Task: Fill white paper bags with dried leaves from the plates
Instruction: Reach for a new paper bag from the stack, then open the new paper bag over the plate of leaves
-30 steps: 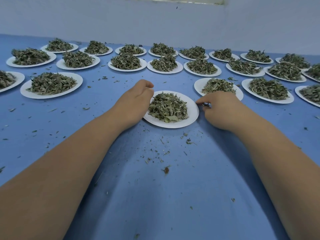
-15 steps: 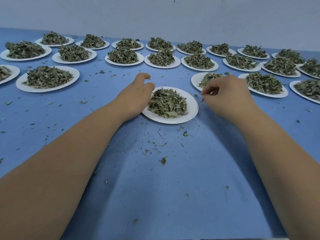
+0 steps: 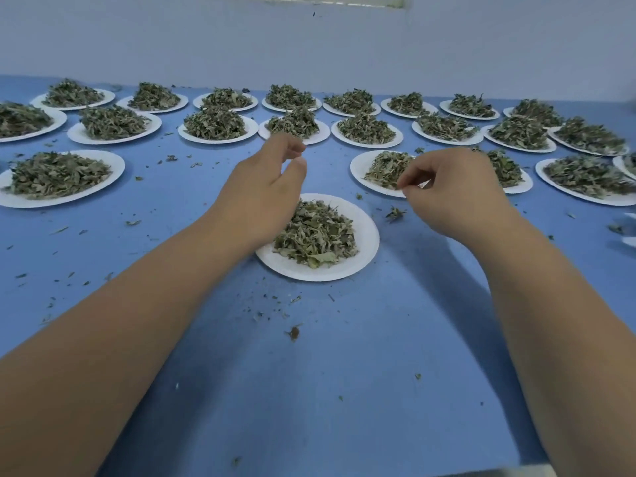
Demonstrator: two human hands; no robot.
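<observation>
A white paper plate (image 3: 368,249) heaped with dried green leaves (image 3: 315,234) lies in front of me on the blue table. My left hand (image 3: 265,191) hovers over the plate's left rim, its fingers loosely curled and holding nothing. My right hand (image 3: 447,191) hangs in the air to the right of the plate, and its thumb and fingertips pinch a tiny leaf scrap (image 3: 401,184). Below those fingertips, a loose leaf (image 3: 395,212) lies on the cloth beside the plate. I see no paper bag clearly.
Several more plates of dried leaves (image 3: 62,173) stand in rows across the back, up to the pale wall (image 3: 309,46). Another plate (image 3: 361,166) sits just behind my right hand. Leaf crumbs (image 3: 293,332) dot the blue cloth. Blurred white objects (image 3: 630,228) show at the right edge.
Both hands have lifted off the plate's rims. The left one rose and loosened, and the right one rose and shifted right with its fingertips pinched together.
</observation>
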